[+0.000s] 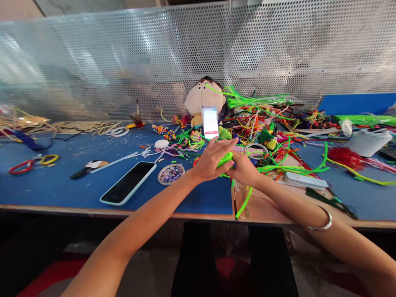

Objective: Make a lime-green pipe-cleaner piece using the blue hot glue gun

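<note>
A bright green piece of cord work is pressed between my two hands above the table's front part. My left hand lies over its left side, fingers long and close together, angled to the right. From the other side my right hand closes around it; most of its fingers are hidden behind the left hand. The exact form of the piece is mostly covered. A loose green cord hangs over the table below my right hand. Just beyond my fingers a lit phone leans against a plush doll.
A dark-screened phone and a round dish of beads lie left of my hands. Farther left are scissors. Tangled coloured cords spread behind and right. A white case lies near my right forearm. Perforated metal stands behind.
</note>
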The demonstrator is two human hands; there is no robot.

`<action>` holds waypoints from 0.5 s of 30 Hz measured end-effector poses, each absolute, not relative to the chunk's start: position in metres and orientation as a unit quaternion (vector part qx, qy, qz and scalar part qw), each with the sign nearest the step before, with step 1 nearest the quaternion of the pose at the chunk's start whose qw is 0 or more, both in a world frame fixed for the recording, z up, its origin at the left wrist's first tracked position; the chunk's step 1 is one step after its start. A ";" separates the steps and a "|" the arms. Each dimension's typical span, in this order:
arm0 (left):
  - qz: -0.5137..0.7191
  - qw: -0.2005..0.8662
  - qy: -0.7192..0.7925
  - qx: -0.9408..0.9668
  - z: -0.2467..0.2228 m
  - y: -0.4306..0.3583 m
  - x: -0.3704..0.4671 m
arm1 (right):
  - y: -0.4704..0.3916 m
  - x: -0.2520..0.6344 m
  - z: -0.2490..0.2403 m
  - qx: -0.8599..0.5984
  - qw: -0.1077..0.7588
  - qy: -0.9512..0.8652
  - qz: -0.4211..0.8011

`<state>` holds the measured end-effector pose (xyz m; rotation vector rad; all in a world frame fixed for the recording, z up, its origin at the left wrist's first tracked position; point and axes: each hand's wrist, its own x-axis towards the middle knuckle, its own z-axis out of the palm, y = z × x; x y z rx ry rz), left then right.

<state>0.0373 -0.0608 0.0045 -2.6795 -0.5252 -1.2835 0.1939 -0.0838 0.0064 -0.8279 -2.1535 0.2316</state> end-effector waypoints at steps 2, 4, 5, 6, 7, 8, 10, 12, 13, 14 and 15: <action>-0.420 0.045 -0.175 -0.889 0.005 -0.060 0.036 | -0.084 0.194 0.007 -0.331 0.394 -0.850 0.113; -0.419 0.036 -0.176 -0.890 0.006 -0.060 0.035 | -0.084 0.195 0.007 -0.334 0.387 -0.853 0.112; -0.417 0.034 -0.177 -0.891 0.006 -0.060 0.035 | -0.084 0.196 0.007 -0.338 0.380 -0.855 0.099; -0.415 0.033 -0.178 -0.891 0.006 -0.061 0.035 | -0.085 0.197 0.007 -0.346 0.371 -0.858 0.082; -0.412 0.035 -0.179 -0.893 0.007 -0.061 0.035 | -0.085 0.197 0.007 -0.357 0.356 -0.861 0.061; -0.407 0.040 -0.178 -0.895 0.007 -0.061 0.036 | -0.086 0.198 0.008 -0.371 0.340 -0.864 0.040; -0.398 0.056 -0.174 -0.899 0.007 -0.061 0.036 | -0.086 0.199 0.008 -0.395 0.308 -0.865 0.007; -0.387 0.073 -0.173 -0.903 0.007 -0.060 0.035 | -0.086 0.199 0.009 -0.409 0.288 -0.866 -0.007; -0.379 0.080 -0.175 -0.905 0.007 -0.060 0.035 | -0.086 0.199 0.009 -0.413 0.284 -0.865 -0.010; -0.371 0.086 -0.179 -0.907 0.006 -0.059 0.034 | -0.085 0.199 0.009 -0.416 0.283 -0.864 -0.009; -0.362 0.090 -0.184 -0.909 0.006 -0.059 0.034 | -0.085 0.199 0.009 -0.419 0.282 -0.863 -0.008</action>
